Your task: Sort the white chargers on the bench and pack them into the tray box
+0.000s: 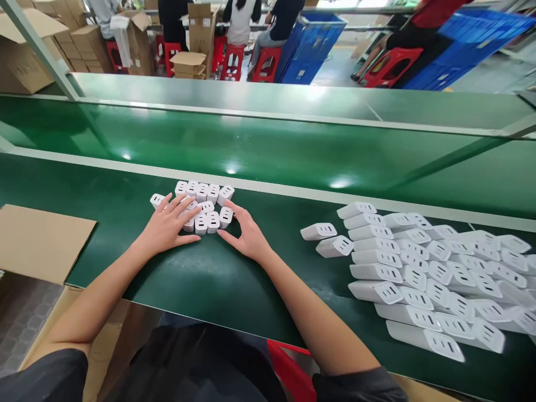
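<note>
Left of centre, looking at a small cluster of white slotted blocks (213, 221), packed close on the green worktop (234, 290), right between two hands. Standing roughly on end by the look of it, long axes foreshortened, slotted ends facing up toward the camera. Askew at the back right corner, a tilted block (226, 194), slotted end to the upper right. Over the cluster's left part, a palm-down left hand (165, 229), fingers (176, 203) fanned wide, thumb out to the right. At the right edge, a right hand (250, 237), thumb and index finger well parted around an end block (226, 216); cannot tell how firm any contact is. Just beyond the left hand, partly hidden, a stray block (157, 199), slotted end up and leftward. Across to the right, a larger group (414, 277) of similar blocks, long axes running mostly sideways across the view, slotted ends rightward. Far left, a flat cardboard sheet (42, 243).
</note>
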`<state>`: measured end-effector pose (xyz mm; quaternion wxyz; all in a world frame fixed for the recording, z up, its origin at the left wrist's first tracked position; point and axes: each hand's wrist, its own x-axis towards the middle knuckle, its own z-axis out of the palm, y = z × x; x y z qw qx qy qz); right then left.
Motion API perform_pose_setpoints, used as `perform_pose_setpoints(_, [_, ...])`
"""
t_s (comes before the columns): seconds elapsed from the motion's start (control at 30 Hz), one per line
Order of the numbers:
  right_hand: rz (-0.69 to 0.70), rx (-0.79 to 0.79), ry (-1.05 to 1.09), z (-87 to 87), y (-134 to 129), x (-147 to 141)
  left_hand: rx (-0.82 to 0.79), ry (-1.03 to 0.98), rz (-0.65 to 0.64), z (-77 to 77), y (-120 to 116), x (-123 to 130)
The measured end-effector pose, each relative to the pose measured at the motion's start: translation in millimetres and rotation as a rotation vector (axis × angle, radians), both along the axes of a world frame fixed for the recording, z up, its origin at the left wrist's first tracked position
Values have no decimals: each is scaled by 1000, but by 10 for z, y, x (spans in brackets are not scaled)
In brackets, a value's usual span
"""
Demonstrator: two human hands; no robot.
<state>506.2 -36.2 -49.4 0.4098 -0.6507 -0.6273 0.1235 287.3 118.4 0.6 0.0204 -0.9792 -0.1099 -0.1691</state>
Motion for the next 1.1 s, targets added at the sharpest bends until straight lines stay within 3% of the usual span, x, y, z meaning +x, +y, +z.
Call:
perform_pose_setpoints(0.13, [-13,11,121,-46,18,3,42,-37,-37,24,-33,160])
perform_pose_setpoints(0.33, [31,9,143,-54,8,13,158,-18,-50,-43,-162,312])
perform_pose_setpoints(0.57, [129,-34,38,7,-60,39,191,-74,-182,-68,-196,248])
perform_pose_setpoints(0.77, [248,-123,-124,203,-198,-38,215,-181,-240,-75,-427,118])
perform_pose_setpoints(0.9, [230,-155,-238,263,-279,-183,143,-212,-272,-99,-572,21])
perform_pose_setpoints(1.1, [98,-103,-278,157,-451,-597,-101,-258,-263,-130,-723,-143])
